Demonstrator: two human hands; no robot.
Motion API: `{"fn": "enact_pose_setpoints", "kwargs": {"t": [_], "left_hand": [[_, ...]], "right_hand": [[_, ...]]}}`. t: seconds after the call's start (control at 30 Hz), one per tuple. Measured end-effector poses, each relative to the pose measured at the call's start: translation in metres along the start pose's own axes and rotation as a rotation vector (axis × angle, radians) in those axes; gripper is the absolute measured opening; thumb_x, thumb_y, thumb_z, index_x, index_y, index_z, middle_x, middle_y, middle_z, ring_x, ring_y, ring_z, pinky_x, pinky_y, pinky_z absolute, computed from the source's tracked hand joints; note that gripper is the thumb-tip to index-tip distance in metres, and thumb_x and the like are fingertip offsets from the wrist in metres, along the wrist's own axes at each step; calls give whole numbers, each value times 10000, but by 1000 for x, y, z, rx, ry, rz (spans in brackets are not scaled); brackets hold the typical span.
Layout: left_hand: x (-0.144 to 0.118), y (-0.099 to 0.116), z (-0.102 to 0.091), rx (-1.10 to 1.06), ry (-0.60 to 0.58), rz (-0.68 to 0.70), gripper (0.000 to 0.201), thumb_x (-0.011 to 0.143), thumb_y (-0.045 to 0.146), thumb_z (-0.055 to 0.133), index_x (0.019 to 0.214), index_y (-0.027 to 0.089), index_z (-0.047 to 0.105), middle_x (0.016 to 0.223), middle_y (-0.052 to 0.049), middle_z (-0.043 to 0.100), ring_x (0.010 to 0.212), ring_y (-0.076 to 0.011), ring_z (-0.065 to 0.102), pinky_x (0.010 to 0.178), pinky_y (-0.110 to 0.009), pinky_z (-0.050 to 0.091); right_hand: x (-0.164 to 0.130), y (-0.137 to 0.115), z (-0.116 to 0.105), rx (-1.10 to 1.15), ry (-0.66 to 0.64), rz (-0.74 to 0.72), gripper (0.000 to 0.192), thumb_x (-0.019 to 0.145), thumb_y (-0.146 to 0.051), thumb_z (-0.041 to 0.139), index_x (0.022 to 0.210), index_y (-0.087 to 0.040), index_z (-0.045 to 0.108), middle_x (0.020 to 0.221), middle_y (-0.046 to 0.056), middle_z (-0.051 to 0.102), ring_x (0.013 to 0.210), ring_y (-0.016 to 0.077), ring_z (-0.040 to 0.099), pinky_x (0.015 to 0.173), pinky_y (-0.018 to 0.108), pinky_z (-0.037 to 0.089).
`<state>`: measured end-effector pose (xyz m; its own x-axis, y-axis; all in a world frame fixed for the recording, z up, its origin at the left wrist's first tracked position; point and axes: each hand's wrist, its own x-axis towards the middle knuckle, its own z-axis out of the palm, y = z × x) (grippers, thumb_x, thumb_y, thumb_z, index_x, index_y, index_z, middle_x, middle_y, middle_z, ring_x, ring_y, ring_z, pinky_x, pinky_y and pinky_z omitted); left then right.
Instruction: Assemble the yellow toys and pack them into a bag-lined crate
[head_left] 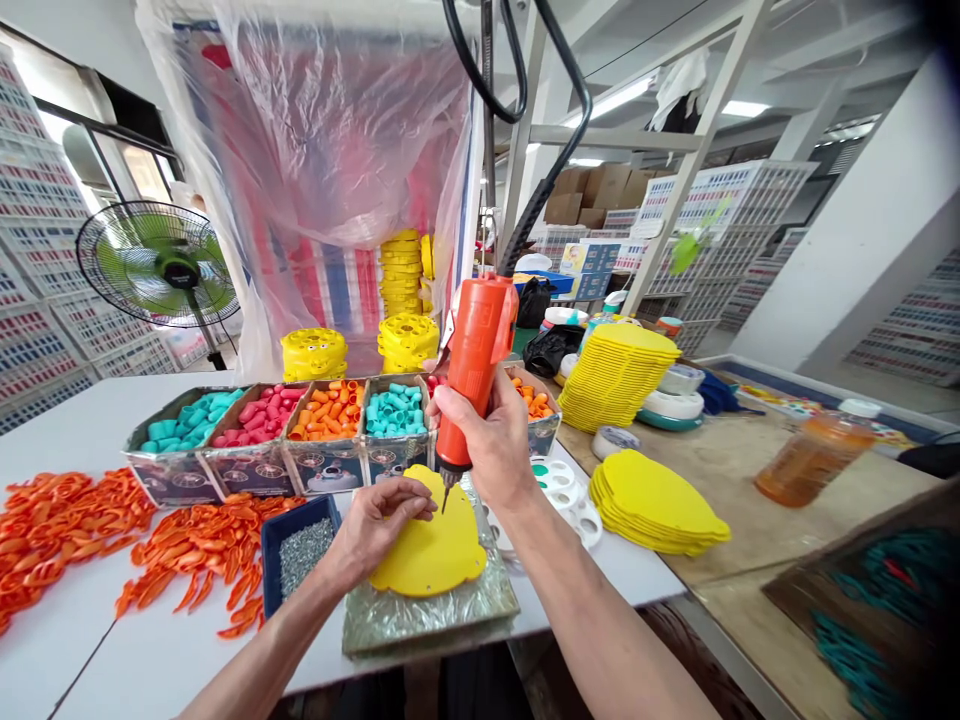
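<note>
Orange screwdriver (pixel 475 375) — right-fisted, upright

We see an orange screwdriver (pixel 474 380) of glossy smooth plastic with a thin metal bit, over a matt yellow plastic plate (pixel 431 550). At nine o'clock, a blue plastic tray (pixel 279 545) holds dull grey metal screws (pixel 304 552). The pad (pixel 427 610) underneath is shiny crinkled film.

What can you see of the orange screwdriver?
The screwdriver is a powered tool with a cylindrical orange plastic body, a dark collar below and a thin metal bit. It hangs near upright, top tilted right, with a black cable running up from its top. The right hand grips its lower body. The bit tip sits just over the yellow plate, beside the left hand fingertips.
</note>
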<state>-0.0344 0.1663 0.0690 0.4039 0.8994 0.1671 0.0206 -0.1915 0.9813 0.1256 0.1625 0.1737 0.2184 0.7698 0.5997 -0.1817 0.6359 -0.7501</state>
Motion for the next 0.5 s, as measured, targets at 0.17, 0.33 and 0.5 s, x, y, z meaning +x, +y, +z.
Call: {"fn": "enact_pose_setpoints", "kwargs": {"t": [0.17, 0.33, 0.5], "left_hand": [[-6, -1, 2, -12, -4, 2, 280, 809, 426, 790, 939, 183, 741, 884, -79, 825, 870, -241, 781, 874, -342, 598], [-8, -2, 5, -44, 0, -11, 326, 778, 441, 820, 963, 189, 729, 897, -81, 836, 892, -265, 796, 883, -357, 607], [-10, -2, 7, -74, 1, -18, 343, 781, 473, 808, 955, 189, 727, 883, -80, 835, 893, -273, 798, 878, -365, 613]], "right_hand": [[4, 0, 7, 69, 25, -8, 320, 826, -361, 772, 1107, -268, 649, 1064, 5, 744, 641, 116, 648, 564, 255, 559], [2, -1, 12, 117, 17, 31, 359, 813, -346, 778, 1137, -273, 641, 1130, 15, 739, 658, 114, 654, 562, 252, 561], [0, 1, 12, 126, 6, 33, 335, 810, -330, 774, 1113, -269, 643, 1118, 18, 748, 664, 118, 655, 578, 264, 562]]}}
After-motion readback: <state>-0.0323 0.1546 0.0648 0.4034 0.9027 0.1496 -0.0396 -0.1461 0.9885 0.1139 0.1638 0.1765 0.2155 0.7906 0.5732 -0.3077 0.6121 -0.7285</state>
